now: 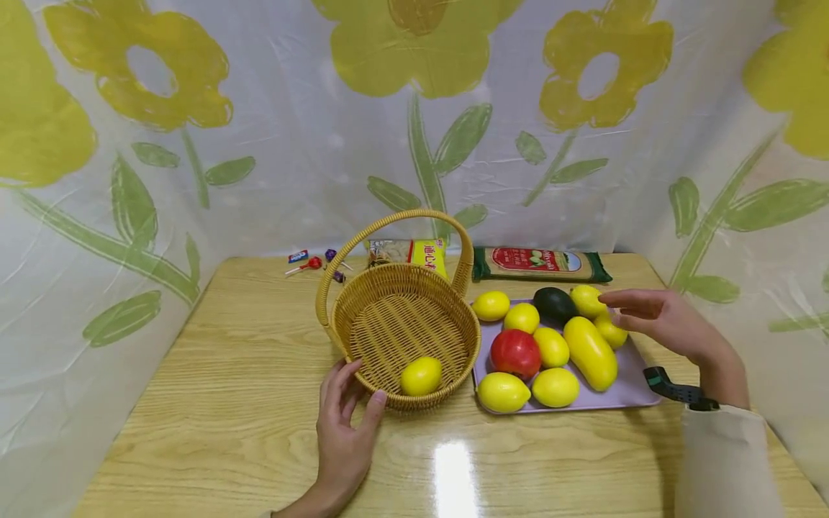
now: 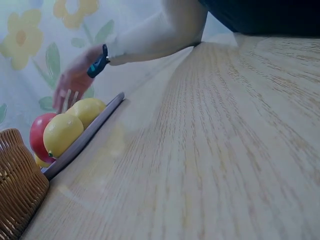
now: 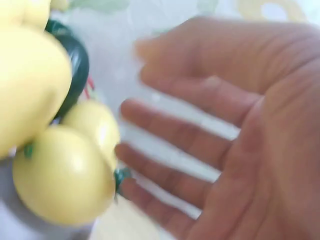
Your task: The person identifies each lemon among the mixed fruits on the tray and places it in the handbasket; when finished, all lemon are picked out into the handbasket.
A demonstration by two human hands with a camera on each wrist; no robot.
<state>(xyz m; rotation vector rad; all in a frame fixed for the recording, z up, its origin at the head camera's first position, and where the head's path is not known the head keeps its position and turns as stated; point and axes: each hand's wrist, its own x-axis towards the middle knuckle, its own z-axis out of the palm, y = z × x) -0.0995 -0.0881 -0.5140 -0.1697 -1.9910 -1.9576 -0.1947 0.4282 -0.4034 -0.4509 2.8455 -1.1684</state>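
Note:
My left hand (image 1: 343,424) touches the near-left rim of a round wicker basket (image 1: 365,345) with an arched handle, fingers and thumb loosely spread. Inside the basket lies one lemon (image 1: 421,376). On the right, my right hand (image 1: 673,320) is at the far-right corner of a lilac tray (image 1: 631,392), empty, its fingers extended beside two lemons (image 3: 65,175). Also on the tray are several more lemons (image 1: 555,388), a red round fruit (image 1: 515,353), a long yellow mango-like fruit (image 1: 590,352) and a dark green avocado-like fruit (image 1: 554,306).
Behind the basket lie a yellow snack packet (image 1: 427,255), lollipops (image 1: 314,262) and a small blue-and-red wrapped sweet (image 1: 298,256). A long green-and-red food package (image 1: 540,264) is behind the tray. Flowered cloth (image 1: 278,180) hangs around the wooden table (image 1: 246,403).

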